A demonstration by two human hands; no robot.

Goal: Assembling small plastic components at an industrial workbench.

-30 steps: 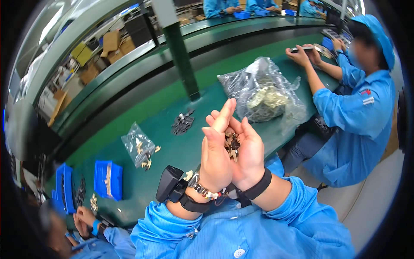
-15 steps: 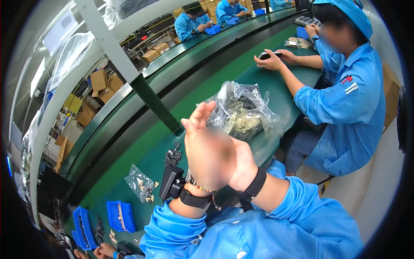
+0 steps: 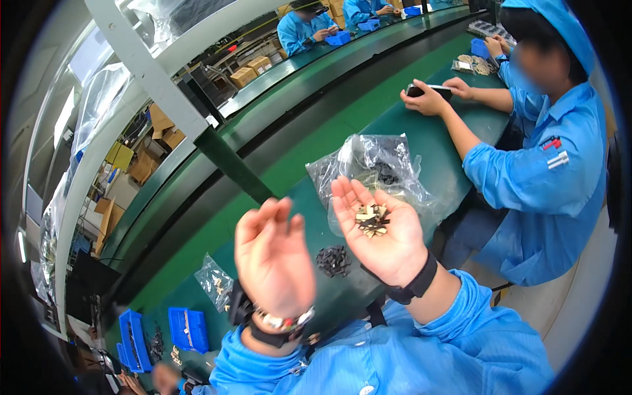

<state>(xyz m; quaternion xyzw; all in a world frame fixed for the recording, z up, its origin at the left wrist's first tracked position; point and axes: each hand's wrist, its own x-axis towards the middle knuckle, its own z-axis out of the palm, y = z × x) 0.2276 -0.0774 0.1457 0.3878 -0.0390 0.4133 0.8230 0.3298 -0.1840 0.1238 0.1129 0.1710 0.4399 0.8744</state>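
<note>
My right hand (image 3: 399, 245) is palm up, cupping a small heap of cream and black pieces (image 3: 372, 219). To its left, my left hand (image 3: 275, 263) is raised with loosely curled fingers, slightly apart; nothing shows in it, and it is a little blurred. Between my wrists, a pile of small black parts (image 3: 334, 261) lies on the green table (image 3: 316, 299). Behind my right hand sits a clear plastic bag (image 3: 368, 153) with dark parts inside, partly hidden by my fingers.
Left of my left arm lies a small clear bag (image 3: 214, 283) with cream pieces. Blue bins (image 3: 187, 329) stand farther left, near another person's hand (image 3: 164, 378). A co-worker (image 3: 526, 151) on the right holds a dark device (image 3: 431, 90). A green post (image 3: 234, 164) rises ahead.
My hands were together, one over the other, and have parted. My left hand moved left, uncovering the pieces in my right palm and more of the black pile.
</note>
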